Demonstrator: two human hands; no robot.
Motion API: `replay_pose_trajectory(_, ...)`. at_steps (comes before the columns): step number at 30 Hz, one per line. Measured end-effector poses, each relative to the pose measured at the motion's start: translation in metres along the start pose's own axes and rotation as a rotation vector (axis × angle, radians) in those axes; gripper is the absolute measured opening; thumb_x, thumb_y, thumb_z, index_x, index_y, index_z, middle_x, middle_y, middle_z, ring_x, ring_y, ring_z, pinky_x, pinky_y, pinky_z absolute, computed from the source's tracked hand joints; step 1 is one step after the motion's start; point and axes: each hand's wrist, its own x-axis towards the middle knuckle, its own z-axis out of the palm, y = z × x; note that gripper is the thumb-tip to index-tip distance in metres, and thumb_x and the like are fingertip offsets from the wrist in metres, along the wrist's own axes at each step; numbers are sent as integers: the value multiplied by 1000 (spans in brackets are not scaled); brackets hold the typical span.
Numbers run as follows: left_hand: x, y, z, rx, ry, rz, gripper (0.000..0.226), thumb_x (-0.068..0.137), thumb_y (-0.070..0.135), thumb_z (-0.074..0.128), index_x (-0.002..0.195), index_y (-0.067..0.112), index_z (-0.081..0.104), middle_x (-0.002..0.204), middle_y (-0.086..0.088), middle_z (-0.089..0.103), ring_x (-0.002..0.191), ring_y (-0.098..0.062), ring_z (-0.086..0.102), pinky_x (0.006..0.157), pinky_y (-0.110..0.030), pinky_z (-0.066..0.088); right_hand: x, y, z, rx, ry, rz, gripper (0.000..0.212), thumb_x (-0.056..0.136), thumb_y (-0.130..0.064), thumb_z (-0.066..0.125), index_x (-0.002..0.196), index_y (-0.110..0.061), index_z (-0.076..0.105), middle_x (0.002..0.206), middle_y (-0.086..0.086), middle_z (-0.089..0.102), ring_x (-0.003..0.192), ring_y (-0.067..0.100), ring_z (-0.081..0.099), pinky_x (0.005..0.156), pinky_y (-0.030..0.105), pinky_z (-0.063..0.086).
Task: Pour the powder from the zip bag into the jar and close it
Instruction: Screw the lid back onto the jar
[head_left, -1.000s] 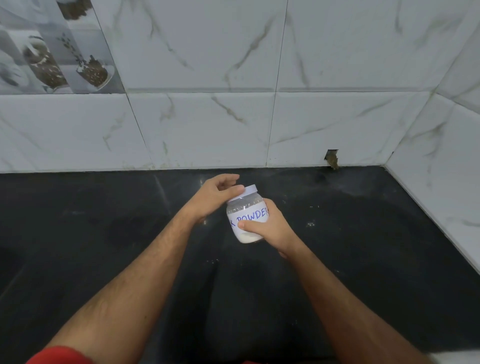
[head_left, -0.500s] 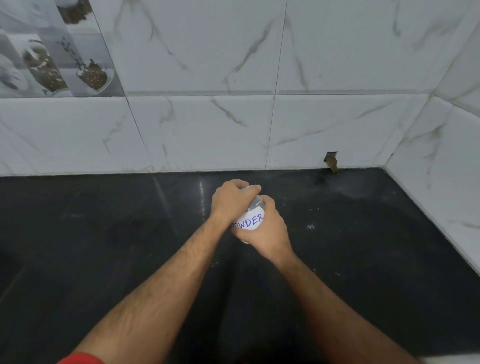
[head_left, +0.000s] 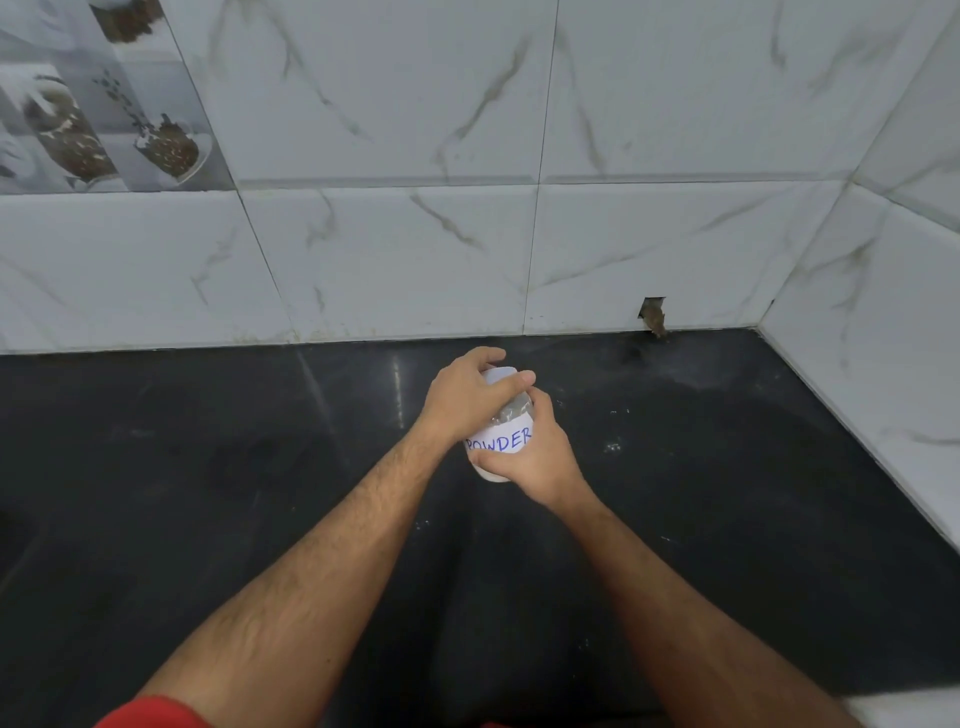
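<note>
Head view: jar (head_left: 500, 440) labelled "POWDER" holds white powder at its base. Right hand (head_left: 540, 460) wraps the body; left hand (head_left: 464, 397) grips the white lid (head_left: 500, 375) above the worktop (head_left: 208, 493).

Glossy black countertop (head_left: 208, 519); white marble-veined wall tiles (head_left: 395, 104) behind and right; picture tile (head_left: 98, 104) upper left

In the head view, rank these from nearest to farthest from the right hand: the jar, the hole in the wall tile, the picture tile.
1. Jar: held in the right hand, at centre.
2. Hole in the wall tile: back right, at the counter edge.
3. Picture tile: far upper left on the wall.
</note>
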Motion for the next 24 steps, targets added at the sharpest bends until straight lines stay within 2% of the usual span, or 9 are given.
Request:
replay_pose_trajectory(2, 1, -5, 0, -180, -74, -32, 67, 86, 60, 58, 137, 17, 51, 127, -7, 62, 111, -21, 64, 102, -40, 50, 1, 8, -4, 38, -15, 22, 95, 61, -29, 93, 135, -35, 34, 117, -13, 60, 104, 10, 64, 85, 27, 58)
replay_pose_trajectory(3, 0, -7, 1, -296, -100, -60, 62, 92, 61, 49, 133, 14, 51, 130, -10, 60, 123, -33, 51, 105, -40, 47, 1, 12, -6, 57, -13, 32, 94, 61, -26, 93, 133, -37, 33, 116, -13, 60, 104, 10, 65, 83, 25, 57)
replay_pose_trajectory(4, -2, -10, 1, -417, -116, -101, 53, 98, 60, 39, 126, 18, 54, 127, -6, 61, 114, -19, 61, 103, -36, 46, 1, 18, -8, 82, -7, 43, 93, 62, -23, 93, 132, -37, 33, 116, -13, 60, 104, 10, 65, 84, 24, 56)
replay_pose_trajectory(5, -5, -14, 2, -507, -125, -155, 44, 101, 58, 31, 116, 23, 54, 117, 0, 62, 101, -4, 52, 98, -33, 45, 1, 24, -11, 104, -3, 52, 94, 62, -21, 93, 132, -36, 33, 118, -12, 60, 106, 11, 65, 85, 26, 56)
replay_pose_trajectory(6, -10, -20, 4, -549, -136, -199, 42, 102, 56, 27, 110, 26, 54, 110, 5, 65, 105, -12, 62, 95, -31, 45, 2, 29, -13, 118, -2, 56, 96, 61, -20, 93, 134, -34, 32, 120, -11, 59, 108, 12, 64, 88, 28, 57)
replay_pose_trajectory(9, -19, -49, 16, -479, -232, -259, 50, 101, 57, 35, 118, 22, 64, 112, 3, 75, 109, -18, 69, 98, -39, 51, 3, 43, -20, 133, -27, 79, 96, 62, -18, 93, 134, -29, 31, 125, -6, 57, 112, 13, 63, 88, 28, 57)
replay_pose_trajectory(14, -22, -67, 36, -515, -242, -291, 37, 100, 49, 46, 124, 25, 62, 116, 0, 74, 107, -21, 71, 92, -46, 57, 11, 59, -33, 66, -143, 138, 87, 72, -14, 90, 129, -25, 26, 123, -5, 52, 110, 11, 60, 78, 18, 54)
replay_pose_trajectory(21, -12, -77, 57, -425, -248, -285, 40, 98, 40, 57, 137, 31, 53, 121, 6, 69, 110, -11, 68, 88, -40, 59, 36, 77, -61, -183, -235, 125, 92, 50, -40, 90, 132, -27, 51, 125, -7, 63, 113, 15, 63, 97, 45, 56)
replay_pose_trajectory(24, 3, -68, 63, -344, -241, -255, 44, 98, 40, 56, 141, 31, 49, 123, 5, 66, 113, -13, 65, 87, -40, 59, 51, 71, -71, -242, -238, 122, 87, 58, -25, 90, 135, -22, 51, 124, -7, 62, 114, 18, 62, 99, 43, 53)
